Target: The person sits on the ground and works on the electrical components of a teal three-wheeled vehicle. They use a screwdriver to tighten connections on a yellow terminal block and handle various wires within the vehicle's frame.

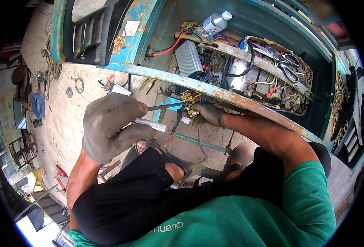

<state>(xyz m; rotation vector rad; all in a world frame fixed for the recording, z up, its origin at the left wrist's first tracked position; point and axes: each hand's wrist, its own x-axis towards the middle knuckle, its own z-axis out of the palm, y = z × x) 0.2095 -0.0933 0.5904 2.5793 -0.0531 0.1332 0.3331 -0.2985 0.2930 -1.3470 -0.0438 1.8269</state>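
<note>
My left hand, in a grey-brown glove, is closed around a screwdriver, its handle hidden in the fist. The dark screwdriver shaft points right, its tip at a small terminal block with brass-coloured metal parts and wires. A short silvery, textured rod sticks out between the same hand's fingers; I cannot tell what it is. My right hand, also gloved, grips the terminal block from the right, its fingertips on the brass-coloured parts. Black and orange wires hang below it.
A rusty blue frame rail crosses just beyond my hands. Behind it, an open compartment holds a finned silver box, tangled wires, scissors, a flat metal bar and a plastic bottle. Pliers lie on the concrete floor.
</note>
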